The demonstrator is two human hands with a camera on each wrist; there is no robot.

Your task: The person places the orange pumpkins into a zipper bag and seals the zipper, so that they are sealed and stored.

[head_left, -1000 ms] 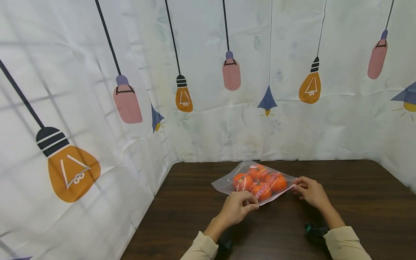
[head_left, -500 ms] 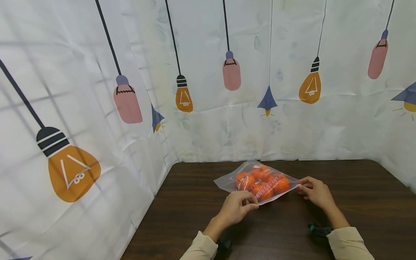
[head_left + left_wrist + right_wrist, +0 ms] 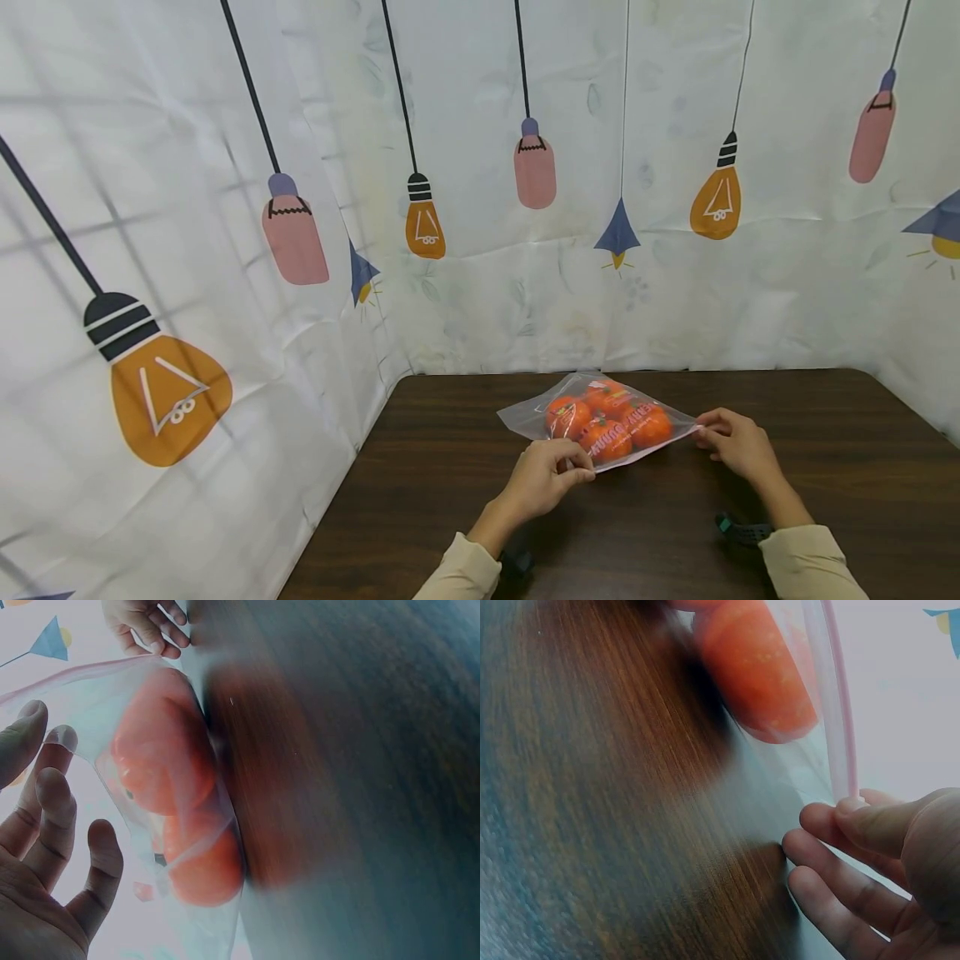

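Note:
A clear zip bag (image 3: 522, 415) with red lettering lies on the dark wooden table, its mouth edge facing me. Inside it sit several round orange-red tomatoes (image 3: 609, 439). My left hand (image 3: 542, 475) pinches the near left end of that edge between thumb and index finger. At the opposite end, my right hand (image 3: 738, 446) pinches the corner. In the right wrist view the pink zip strip (image 3: 844, 712) runs straight down to the right thumb and index fingertip. The left wrist view has the film between thumb and index finger, the other fingers loosely bent.
The brown table (image 3: 825, 467) stretches around the bag, with its back edge close behind. White curtains (image 3: 480, 317) printed with hanging lamps enclose the back and sides. A dark strap (image 3: 742, 531) sits at the right wrist.
My right hand has moved a little to the right, and the bag with the tomatoes has shifted right with it. The left hand has stayed nearly in place.

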